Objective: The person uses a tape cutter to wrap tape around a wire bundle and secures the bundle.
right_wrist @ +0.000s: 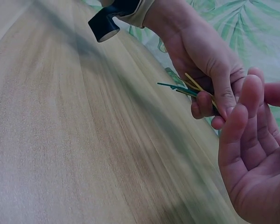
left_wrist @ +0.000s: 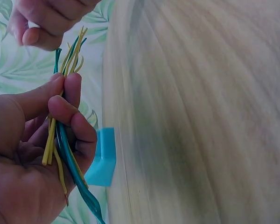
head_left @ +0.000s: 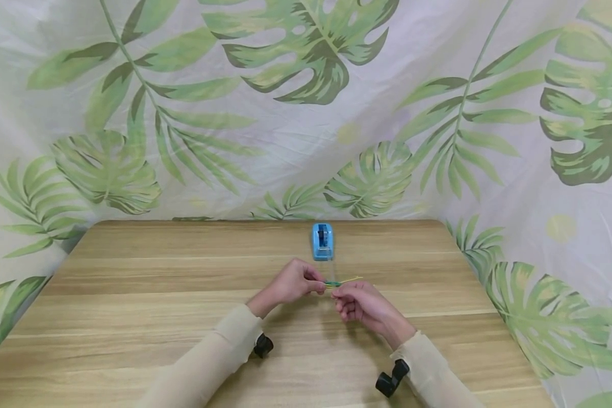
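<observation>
My left hand (head_left: pixel 298 281) pinches a small bundle of thin yellow and green wires (head_left: pixel 332 283) between thumb and fingers. In the left wrist view the wires (left_wrist: pixel 71 158) run past the fingertips and down across the palm, their ends spread. My right hand (head_left: pixel 363 303) is close at the bundle's right side, its thumb and forefinger tips together and the other fingers bent. What lies between those tips is hidden. Just beyond the hands is a blue tape dispenser (head_left: pixel 322 242); a faint clear strip (head_left: pixel 331 269), apparently tape, runs from it toward the wires.
The wooden table (head_left: pixel 158 283) extends on both sides of the hands. Behind it hangs a leaf-patterned cloth (head_left: pixel 285 141). Black wrist cameras, one on the left sleeve (head_left: pixel 263 344) and one on the right sleeve (head_left: pixel 391 378), stick out over the tabletop.
</observation>
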Demonstrator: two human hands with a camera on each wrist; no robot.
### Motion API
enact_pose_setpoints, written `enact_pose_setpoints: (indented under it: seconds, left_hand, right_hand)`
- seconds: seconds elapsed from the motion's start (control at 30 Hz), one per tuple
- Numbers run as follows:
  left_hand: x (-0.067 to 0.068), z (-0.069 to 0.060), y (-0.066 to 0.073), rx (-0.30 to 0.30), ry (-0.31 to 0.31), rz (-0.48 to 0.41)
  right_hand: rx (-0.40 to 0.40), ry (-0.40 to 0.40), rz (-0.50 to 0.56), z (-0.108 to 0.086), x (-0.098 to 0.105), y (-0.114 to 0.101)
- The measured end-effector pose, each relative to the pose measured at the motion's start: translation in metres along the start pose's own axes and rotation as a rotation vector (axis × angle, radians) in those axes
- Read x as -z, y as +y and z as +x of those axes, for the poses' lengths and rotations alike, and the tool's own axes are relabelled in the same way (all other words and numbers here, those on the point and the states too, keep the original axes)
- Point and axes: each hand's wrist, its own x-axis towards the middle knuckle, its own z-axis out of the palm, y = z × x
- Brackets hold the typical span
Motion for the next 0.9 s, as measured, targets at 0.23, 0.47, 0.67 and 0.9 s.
enact_pose_setpoints:
  seconds: [0.23,0.47,0.67,0.9]
  left_hand:
    - [-0.006,-0.001,0.004,0.011,-0.001,-0.018]
    - [-0.007,-0.002,0.003,0.003,0.005,-0.026]
    - [-0.008,-0.003,0.004,0.004,0.004,-0.034]
    - [-0.006,-0.004,0.005,0.001,0.0,-0.036]
  right_hand:
    - [0.01,-0.005,0.003,0.0,0.0,0.002]
    - [0.028,0.004,-0.007,0.0,0.001,0.005]
    - [0.032,0.01,-0.027,-0.001,0.002,0.009]
    - [-0.011,0.05,-0.005,-0.002,0.002,0.014]
